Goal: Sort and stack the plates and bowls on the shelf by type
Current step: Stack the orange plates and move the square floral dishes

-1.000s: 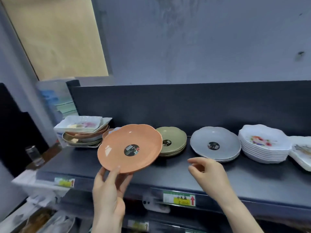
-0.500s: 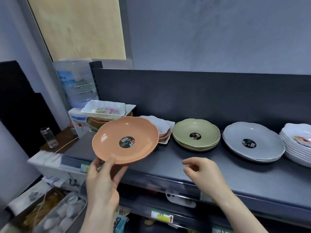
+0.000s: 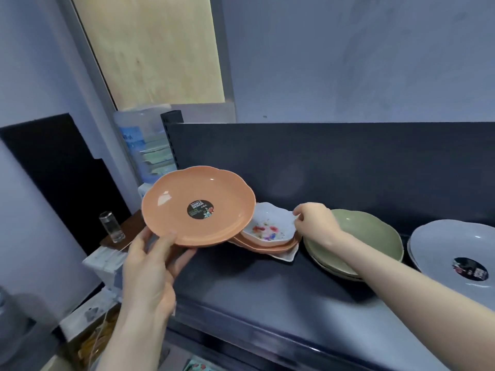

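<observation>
Gripping an orange scalloped plate (image 3: 198,207) in the left hand (image 3: 150,266), thumb over the near rim and fingers curled beneath, tilted and lifted clear of the dark shelf (image 3: 267,293) at its left end. Pinching with the right hand (image 3: 316,223) the far right edge of a white flowered dish (image 3: 267,227), topmost on a small mixed pile (image 3: 273,249) of orange plates and a white dish just behind the lifted plate. Further right on the shelf, a stack of green plates (image 3: 372,236) under the right forearm, then grey plates (image 3: 452,247) beside them.
</observation>
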A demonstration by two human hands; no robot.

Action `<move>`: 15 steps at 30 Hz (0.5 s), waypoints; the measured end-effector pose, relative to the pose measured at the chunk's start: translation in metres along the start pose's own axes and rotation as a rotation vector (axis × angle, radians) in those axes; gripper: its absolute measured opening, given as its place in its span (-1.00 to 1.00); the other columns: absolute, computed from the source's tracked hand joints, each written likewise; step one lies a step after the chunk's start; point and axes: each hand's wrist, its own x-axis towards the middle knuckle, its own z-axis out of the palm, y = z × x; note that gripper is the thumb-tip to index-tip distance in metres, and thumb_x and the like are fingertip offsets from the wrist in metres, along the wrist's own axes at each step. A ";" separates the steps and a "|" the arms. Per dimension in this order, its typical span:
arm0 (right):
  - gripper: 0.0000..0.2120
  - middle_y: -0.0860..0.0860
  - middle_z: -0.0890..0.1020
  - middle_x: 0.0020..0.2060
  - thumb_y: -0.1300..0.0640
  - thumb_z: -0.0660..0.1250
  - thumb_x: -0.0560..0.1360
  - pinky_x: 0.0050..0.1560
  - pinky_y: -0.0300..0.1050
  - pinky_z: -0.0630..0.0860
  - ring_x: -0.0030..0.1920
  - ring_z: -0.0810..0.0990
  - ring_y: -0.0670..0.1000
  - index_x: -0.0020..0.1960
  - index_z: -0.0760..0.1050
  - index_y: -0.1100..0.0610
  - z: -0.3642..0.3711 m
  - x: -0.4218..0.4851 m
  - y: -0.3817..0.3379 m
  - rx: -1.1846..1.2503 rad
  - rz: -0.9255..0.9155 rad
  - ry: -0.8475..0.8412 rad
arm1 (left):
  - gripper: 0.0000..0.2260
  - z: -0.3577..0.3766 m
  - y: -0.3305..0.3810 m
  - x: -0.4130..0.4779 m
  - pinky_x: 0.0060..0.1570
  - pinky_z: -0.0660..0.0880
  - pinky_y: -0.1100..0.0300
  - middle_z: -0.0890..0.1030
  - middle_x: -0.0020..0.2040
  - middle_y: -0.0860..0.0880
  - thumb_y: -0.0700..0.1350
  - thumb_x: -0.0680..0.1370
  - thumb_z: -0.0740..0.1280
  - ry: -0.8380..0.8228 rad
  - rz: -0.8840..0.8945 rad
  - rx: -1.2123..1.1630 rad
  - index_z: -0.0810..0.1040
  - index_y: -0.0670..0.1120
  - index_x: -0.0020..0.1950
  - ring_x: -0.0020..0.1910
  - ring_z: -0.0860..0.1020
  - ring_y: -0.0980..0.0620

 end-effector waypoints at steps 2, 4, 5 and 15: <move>-0.75 0.18 0.66 -0.02 0.26 0.22 0.41 -0.08 -0.04 0.56 0.04 0.61 0.22 0.04 0.55 0.29 0.008 0.019 -0.002 -0.076 0.000 -0.066 | -0.59 0.003 -0.002 0.004 -0.25 0.64 0.14 0.54 0.24 -0.11 -0.29 0.55 0.28 0.015 0.003 0.006 0.36 -0.20 0.40 0.15 0.56 -0.08; -0.92 0.14 0.59 -0.16 0.24 0.25 0.44 -0.24 -0.13 0.43 -0.14 0.56 0.20 -0.19 0.45 0.24 0.014 0.031 -0.005 -0.175 0.014 -0.132 | -0.59 0.005 -0.006 0.006 -0.24 0.64 0.12 0.54 0.27 -0.11 -0.29 0.55 0.28 0.024 -0.006 0.008 0.37 -0.18 0.40 0.18 0.56 -0.09; -0.88 0.11 0.54 -0.19 0.25 0.25 0.44 -0.25 -0.15 0.39 -0.19 0.51 0.17 -0.27 0.38 0.20 0.017 0.036 -0.006 -0.209 0.021 -0.144 | -0.60 0.007 -0.008 0.006 -0.23 0.65 0.12 0.55 0.26 -0.11 -0.29 0.55 0.28 0.026 -0.013 0.006 0.38 -0.17 0.39 0.20 0.55 -0.10; -0.91 0.24 0.55 -0.39 0.35 0.23 0.27 -0.36 -0.13 0.36 -0.36 0.46 0.10 -0.35 0.40 0.19 0.004 0.045 0.006 0.055 0.088 0.003 | -0.64 0.024 -0.007 0.027 -0.34 0.62 0.16 0.55 0.22 -0.21 -0.30 0.54 0.29 -0.040 -0.158 0.018 0.42 -0.24 0.33 0.14 0.57 -0.16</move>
